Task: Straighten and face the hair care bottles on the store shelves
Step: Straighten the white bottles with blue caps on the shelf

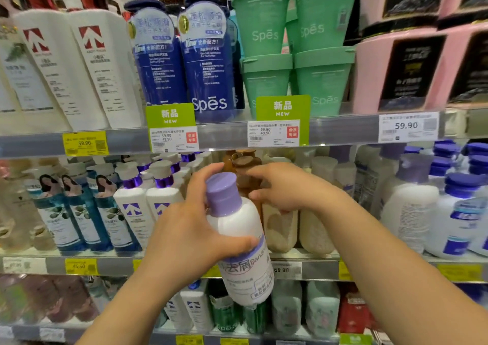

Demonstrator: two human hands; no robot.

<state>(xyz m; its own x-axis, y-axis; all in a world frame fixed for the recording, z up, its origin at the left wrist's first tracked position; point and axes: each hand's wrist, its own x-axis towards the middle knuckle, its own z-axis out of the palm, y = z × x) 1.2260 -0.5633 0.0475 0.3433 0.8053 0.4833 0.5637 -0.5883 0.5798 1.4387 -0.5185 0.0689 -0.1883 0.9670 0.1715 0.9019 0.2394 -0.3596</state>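
Observation:
My left hand [190, 228] grips a white bottle with a lilac cap [237, 228], held tilted in front of the middle shelf, label facing me. My right hand [280, 188] reaches into the middle shelf, its fingers curled round the neck of an amber bottle with a brown pump [244, 169]. Cream-coloured bottles [280, 228] stand just below and right of that hand. White pump bottles with purple collars [148, 194] stand left of my left hand.
The top shelf holds white bottles [87, 62], blue Spes bottles [208, 62], green tubs [266, 27] and pink tubs [396, 67]. White bottles with blue caps [454, 212] fill the right of the middle shelf. Price tags line the shelf rail [229, 133]. More bottles stand on the lowest shelf.

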